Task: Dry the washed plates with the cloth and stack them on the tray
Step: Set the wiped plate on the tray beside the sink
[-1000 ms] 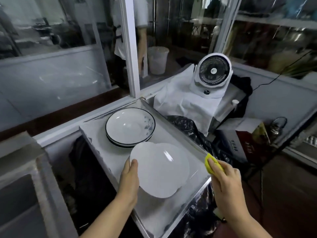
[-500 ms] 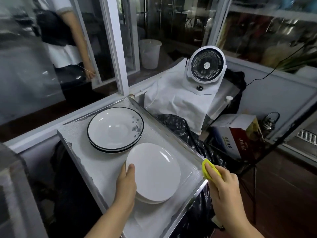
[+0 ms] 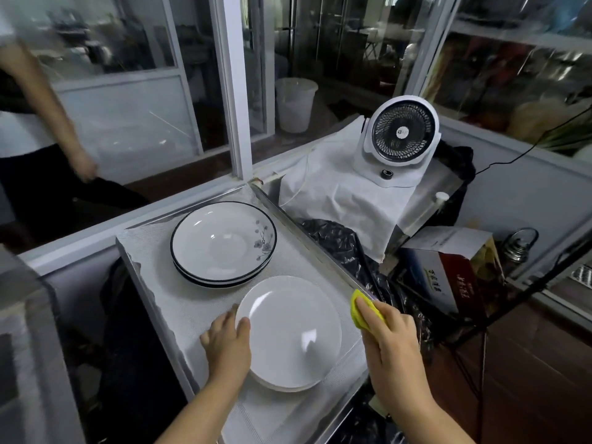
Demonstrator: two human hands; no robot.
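A stack of plain white plates (image 3: pixel 291 331) lies on the near part of the metal tray (image 3: pixel 160 283), which has a pale liner. My left hand (image 3: pixel 229 344) holds the top plate's left rim, thumb on the rim and fingers at its edge. Behind it sits a stack of white plates with a dark rim and a flower print (image 3: pixel 224 241). My right hand (image 3: pixel 390 341) grips a yellow cloth (image 3: pixel 360 310) at the tray's right edge, beside the white plates.
A white desk fan (image 3: pixel 400 136) stands on white sheeting at the back right. Black plastic (image 3: pixel 339 248) and a printed carton (image 3: pixel 448 270) lie right of the tray. A person's arm (image 3: pixel 54 116) shows behind the glass at the left. A white bucket (image 3: pixel 294 104) stands beyond the window.
My left hand has lowered the tilted white plate flat onto the white stack. My right hand has kept the cloth by the tray's right edge. The person behind the glass has moved left.
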